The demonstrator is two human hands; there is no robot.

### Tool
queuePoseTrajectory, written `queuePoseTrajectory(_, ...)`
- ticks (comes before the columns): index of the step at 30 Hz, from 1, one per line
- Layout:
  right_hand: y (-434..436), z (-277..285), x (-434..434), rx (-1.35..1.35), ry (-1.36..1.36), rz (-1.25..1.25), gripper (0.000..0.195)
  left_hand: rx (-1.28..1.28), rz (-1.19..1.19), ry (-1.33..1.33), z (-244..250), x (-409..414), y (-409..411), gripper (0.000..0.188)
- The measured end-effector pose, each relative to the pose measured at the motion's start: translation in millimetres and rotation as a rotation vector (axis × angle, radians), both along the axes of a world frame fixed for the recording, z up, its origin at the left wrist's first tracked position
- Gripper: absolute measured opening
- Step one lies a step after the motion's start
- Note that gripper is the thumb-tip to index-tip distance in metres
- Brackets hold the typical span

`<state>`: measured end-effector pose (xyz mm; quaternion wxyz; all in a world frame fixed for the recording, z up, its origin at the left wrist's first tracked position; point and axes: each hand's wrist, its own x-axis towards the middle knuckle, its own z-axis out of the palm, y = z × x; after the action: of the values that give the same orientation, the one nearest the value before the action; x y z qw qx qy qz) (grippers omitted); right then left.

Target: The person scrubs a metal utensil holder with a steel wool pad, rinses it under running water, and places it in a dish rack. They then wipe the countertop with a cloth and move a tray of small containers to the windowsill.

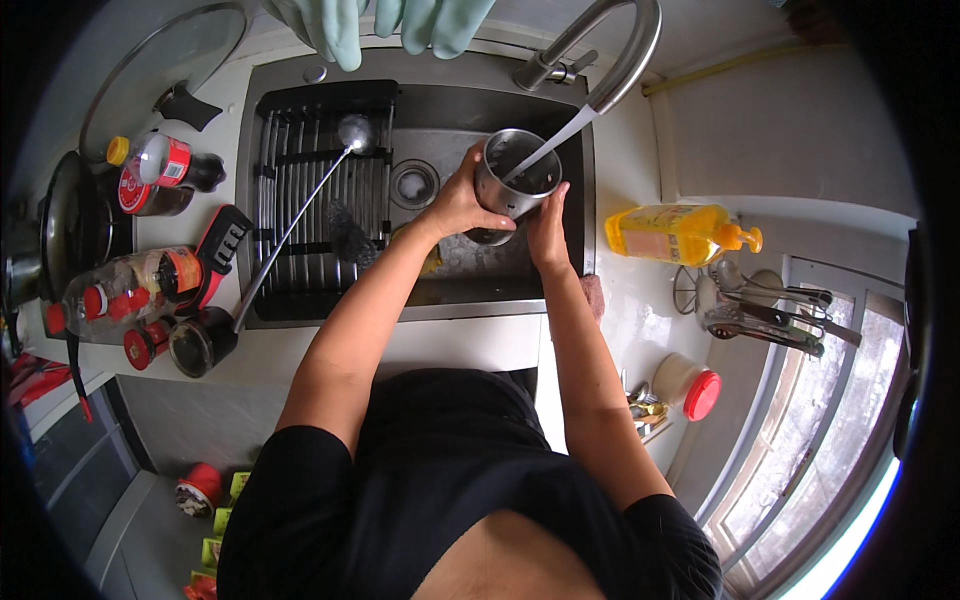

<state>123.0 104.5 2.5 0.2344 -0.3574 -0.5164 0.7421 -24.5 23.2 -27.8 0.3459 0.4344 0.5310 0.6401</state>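
A perforated stainless steel utensil holder [501, 196] is tilted over the sink basin [480, 274], under the stream from the curved faucet [630, 71]. Water runs into its mouth. My left hand [459, 196] grips its left side, with the thumb across the lower front. On the right side, my right hand [550, 229] presses against the wall with its palm and fingers. Left of the holder, a metal ladle [300, 202] lies across the rolling drying rack [315, 274], beside a dark mesh scourer [351, 236]. Something yellow in the basin is partly hidden by my left forearm.
A yellow soap pump bottle [660, 234] lies right of the sink, near a rack of utensils [772, 307]. Bottles [161, 159], jars [202, 341] and a knife sharpener [221, 251] crowd the left counter. Light green rubber gloves [420, 22] hang above the sink's far edge.
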Motion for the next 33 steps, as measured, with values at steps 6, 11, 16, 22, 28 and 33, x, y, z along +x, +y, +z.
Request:
queuePoseTrajectory(6,3,-11,25,-0.152,0.287,-0.121,0.079,-0.066,0.024,0.158,26,29,11,0.116)
queuePoseTrajectory(11,-1,2,-2,0.187,-0.072,0.185,0.072,-0.470,0.255,0.159,-34,-30,5,0.099)
queuePoseTrajectory(16,8,-27,47,0.491,-0.366,-0.483,0.051,-0.380,0.025,0.215,-31,15,3,0.107)
queuePoseTrajectory(22,-11,5,101,0.986,-0.660,0.004,0.019,-0.303,-0.001,0.412,-48,4,10,0.109)
queuePoseTrajectory(28,-22,-9,133,1.207,-0.785,0.304,0.021,-0.493,0.042,0.470,-57,-6,22,0.109)
queuePoseTrajectory(33,-23,-17,138,1.231,-0.667,0.164,0.021,-0.597,0.006,0.574,-51,-6,18,0.110)
